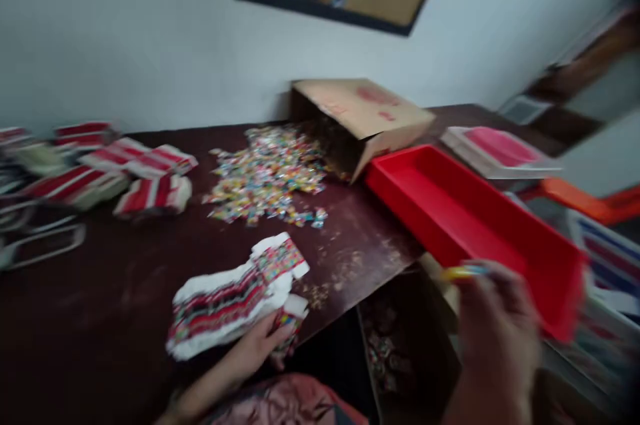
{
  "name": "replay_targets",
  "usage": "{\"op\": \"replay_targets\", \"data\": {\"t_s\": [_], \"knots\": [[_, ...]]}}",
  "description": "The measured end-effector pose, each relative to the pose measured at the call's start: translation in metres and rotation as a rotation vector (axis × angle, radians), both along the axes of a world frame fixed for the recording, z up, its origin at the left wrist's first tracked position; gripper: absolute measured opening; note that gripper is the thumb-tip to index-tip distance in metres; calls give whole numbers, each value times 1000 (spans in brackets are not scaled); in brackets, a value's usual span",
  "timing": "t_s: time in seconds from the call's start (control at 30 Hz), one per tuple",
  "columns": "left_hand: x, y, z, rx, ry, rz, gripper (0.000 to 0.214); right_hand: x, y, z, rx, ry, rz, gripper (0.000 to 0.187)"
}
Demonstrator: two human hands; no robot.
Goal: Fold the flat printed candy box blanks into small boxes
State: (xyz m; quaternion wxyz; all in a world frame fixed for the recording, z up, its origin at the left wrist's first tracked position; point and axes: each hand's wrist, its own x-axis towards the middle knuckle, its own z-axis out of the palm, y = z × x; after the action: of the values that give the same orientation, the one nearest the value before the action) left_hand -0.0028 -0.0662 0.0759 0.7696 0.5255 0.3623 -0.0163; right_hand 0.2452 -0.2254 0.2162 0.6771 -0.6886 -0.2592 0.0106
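Observation:
My left hand [260, 345] rests at the near edge of the dark table [125, 278], fingers closed on a small colourful carton beside a fanned stack of flat cartons [230, 298]. Motion blurs my right hand [495, 332], raised over the near end of a red tray [465, 218]; it pinches a small yellow and blue piece [463, 272]. A heap of small colourful wrapped sweets [267, 175] spills from a tipped cardboard box [357, 118] at the back of the table.
Red and white folded cartons [120, 172] lie at the left. An open brown box [400, 345] with small items sits below the table edge. A pink-topped flat box [495, 152] and an orange chair [585, 202] are at the right.

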Motion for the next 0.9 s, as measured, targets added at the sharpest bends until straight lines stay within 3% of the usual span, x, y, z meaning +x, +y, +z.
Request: {"op": "replay_targets", "data": {"t_s": [0.1,0.2,0.4,0.57,0.7,0.8,0.9], "knots": [[-1,8,2,9,-80,6,49,-37,44,-68,-279,112,409,15],[-4,9,9,73,-90,-10,46,-71,64,-101,-412,-12,638,16],[-10,-3,10,166,-74,-13,43,-65,86,-103,-434,-313,760,10],[-8,-11,5,90,-105,23,49,-72,93,-110,-407,-151,707,18],[-6,-8,8,49,-139,132,50,-83,85,-120,-445,-152,811,19],[-4,-5,8,-37,-132,212,60,-86,75,-126,-336,116,741,24],[-3,-4,8,-92,-96,223,68,-87,69,-132,-277,643,798,33]]}}
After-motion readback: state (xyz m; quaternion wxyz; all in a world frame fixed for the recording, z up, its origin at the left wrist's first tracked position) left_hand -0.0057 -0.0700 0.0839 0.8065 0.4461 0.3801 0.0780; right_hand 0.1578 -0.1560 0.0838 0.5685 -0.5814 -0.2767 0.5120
